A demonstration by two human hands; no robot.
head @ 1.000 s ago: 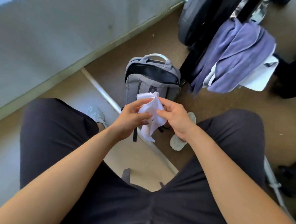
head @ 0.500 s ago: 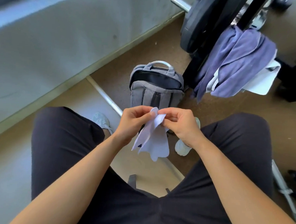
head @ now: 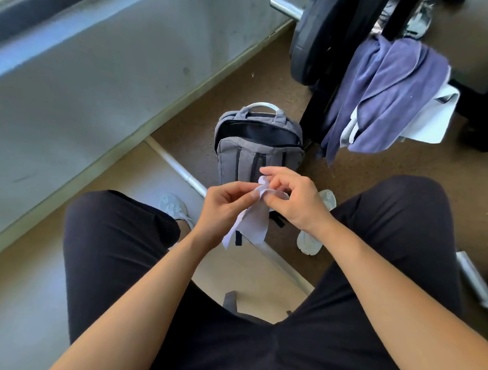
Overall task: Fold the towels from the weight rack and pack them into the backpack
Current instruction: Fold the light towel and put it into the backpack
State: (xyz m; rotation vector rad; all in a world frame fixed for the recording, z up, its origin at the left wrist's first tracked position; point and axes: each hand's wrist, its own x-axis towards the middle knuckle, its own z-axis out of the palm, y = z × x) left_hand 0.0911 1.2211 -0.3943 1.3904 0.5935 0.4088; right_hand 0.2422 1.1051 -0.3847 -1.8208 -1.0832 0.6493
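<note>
A small white towel (head: pixel 252 222) hangs in the air between the person's two hands, over the gap between their knees. The left hand (head: pixel 222 206) pinches its upper edge between thumb and curled fingers. The right hand (head: pixel 295 201) grasps the same edge just beside it, with a bit of cloth looped over its fingers. The rest of the towel dangles loose below both hands.

Just beyond the hands a grey backpack (head: pixel 255 157) stands upright on the brown floor (head: pixel 379 175). Its main zip is open and the inside looks dark. A pale carry handle arches over the top.

To the right of the backpack is the black weight rack (head: pixel 314 117). A purple towel (head: pixel 389 87) is draped over it in loose folds, and a white towel (head: pixel 435 121) pokes out from underneath on the right side. A black weight plate (head: pixel 309 46) sits at the rack's left.

A metal bar (head: pixel 178 167) lies on the floor and runs at a slant past the backpack's left side. Pale shoes (head: pixel 174 206) show beyond the person's dark trousers.
</note>
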